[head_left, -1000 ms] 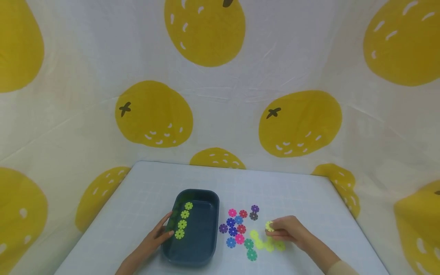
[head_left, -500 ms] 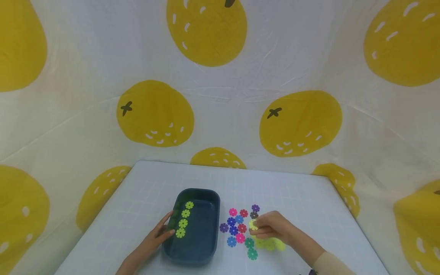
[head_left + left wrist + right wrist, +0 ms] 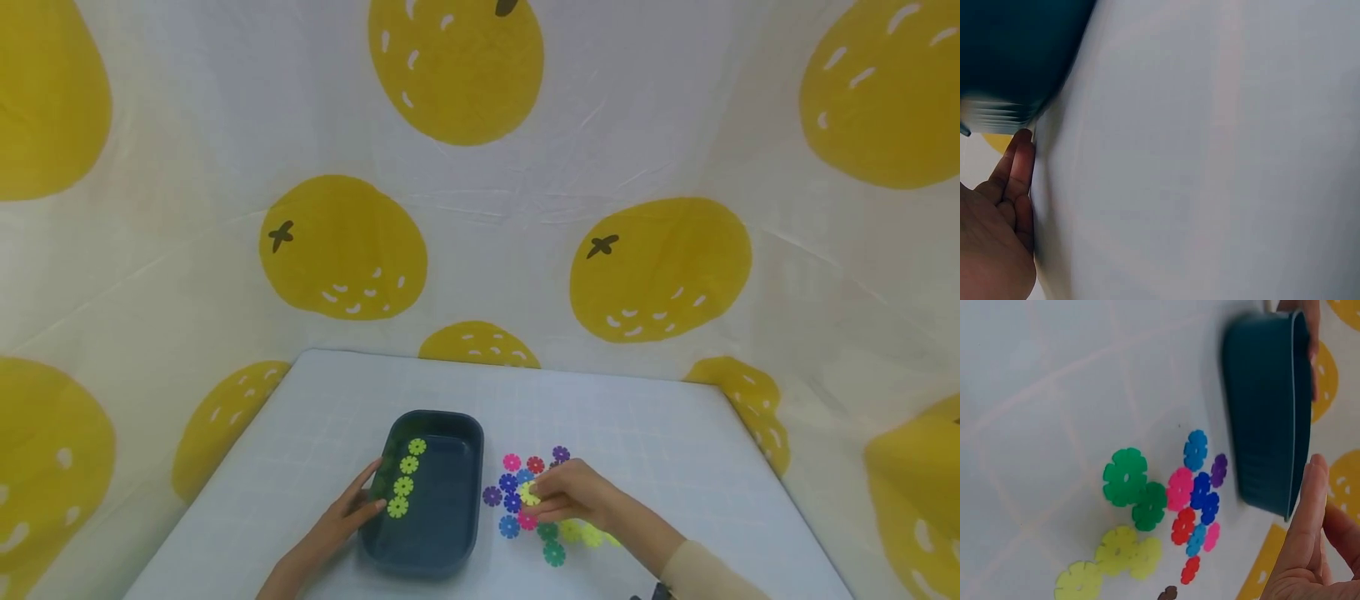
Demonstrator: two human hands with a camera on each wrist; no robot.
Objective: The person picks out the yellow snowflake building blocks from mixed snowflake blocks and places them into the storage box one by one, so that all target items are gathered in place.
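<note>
- Head view: the right hand is pinching 1 yellow-green, flower-shaped plastic disc between thumb and fingers; this disc is held over the mixed group of small pink, red, blue and purple discs.
- The left hand is spread, thumb and fingers apart, and it touches the left rim of the dark blue-green, rectangular, deep tray.
- Inside the tray, 4 yellow-green discs lie in 1 line near the left wall.
- The white cloth is under the tray.
- In the right wrist view, 2 green discs touch each other, near 3 yellow discs.
</note>
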